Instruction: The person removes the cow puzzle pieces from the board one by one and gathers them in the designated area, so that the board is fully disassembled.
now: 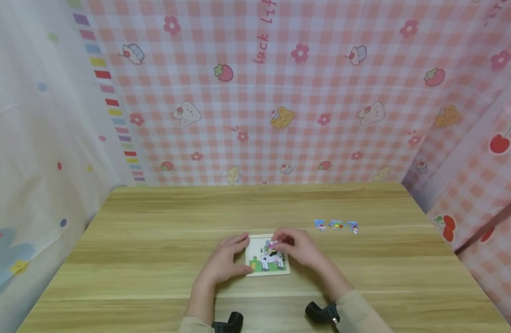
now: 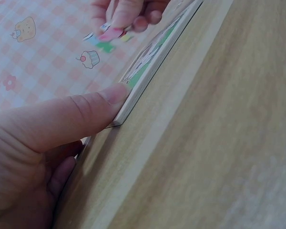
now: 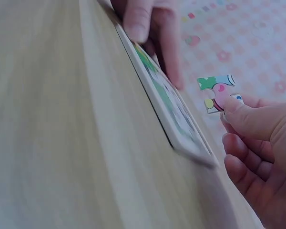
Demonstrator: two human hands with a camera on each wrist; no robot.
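A square wooden jigsaw tray (image 1: 267,274) lies on the table, partly filled with a cow picture on green; its upper left part shows bare wood. My left hand (image 1: 225,259) holds the tray along its left side, thumb (image 2: 93,102) on the near corner and fingertips at the far corner. Between thumb and forefinger, my right hand (image 1: 298,246) pinches a jigsaw piece (image 3: 220,91) with pink, green, light blue and yellow on it. In both wrist views that piece is raised above the tray.
Three loose jigsaw pieces, a left one (image 1: 320,225), a middle one (image 1: 336,225) and a right one (image 1: 353,226), lie in a row behind and right of the tray. A checked cloth (image 1: 255,138) hangs along the table's back edge.
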